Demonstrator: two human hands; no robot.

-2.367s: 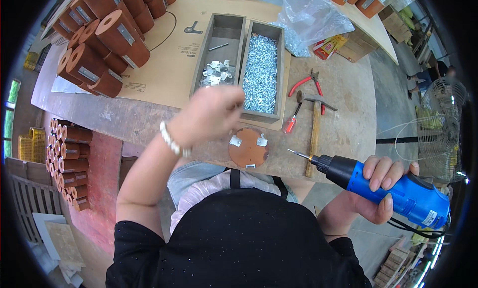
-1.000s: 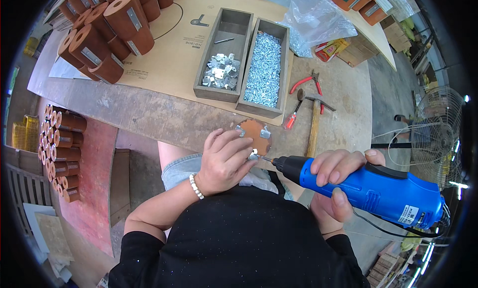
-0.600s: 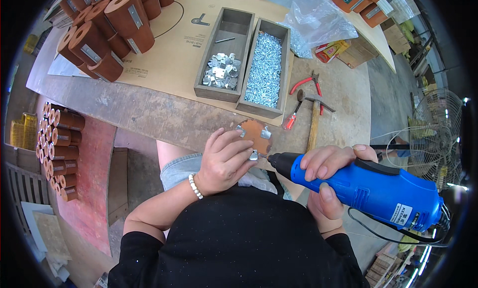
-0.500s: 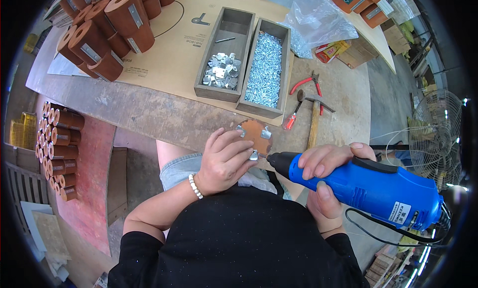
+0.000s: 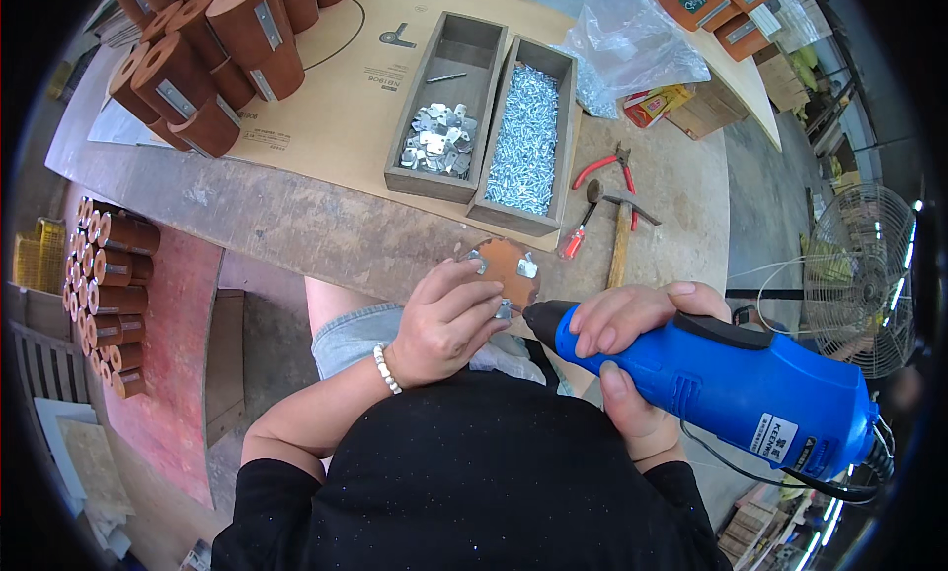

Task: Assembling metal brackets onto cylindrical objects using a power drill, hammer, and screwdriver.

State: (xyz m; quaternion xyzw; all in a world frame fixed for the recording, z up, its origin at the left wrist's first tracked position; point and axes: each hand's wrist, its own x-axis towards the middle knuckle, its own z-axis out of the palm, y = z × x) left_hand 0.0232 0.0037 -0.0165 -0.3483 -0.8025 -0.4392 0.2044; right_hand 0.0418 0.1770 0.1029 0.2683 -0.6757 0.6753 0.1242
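Note:
In front of my body, my left hand (image 5: 454, 314) is closed on a brown round piece (image 5: 507, 260) with a notched edge. Small metal brackets sit along its rim, one metal bracket (image 5: 527, 266) at its right. My right hand (image 5: 637, 339) wraps around a blue corded electric screwdriver (image 5: 731, 393), held nearly level. Its black nose (image 5: 549, 323) points left at the lower right edge of the piece, close to my left fingertips and another bracket. Whether the bit touches a screw there is too small to tell.
On the bench (image 5: 326, 230) stand a wooden tray of metal brackets (image 5: 438, 142) and one of screws (image 5: 521, 142). Right of them lie red-handled pliers (image 5: 624, 166), a screwdriver (image 5: 575, 241) and a hammer (image 5: 622, 240). Brown cylinders (image 5: 257, 38) are stacked at left; a fan (image 5: 859, 275) stands right.
The electric screwdriver's nose has shifted slightly left, nearer the round piece, and its rear end has tipped a little lower. My left hand keeps its hold on the piece.

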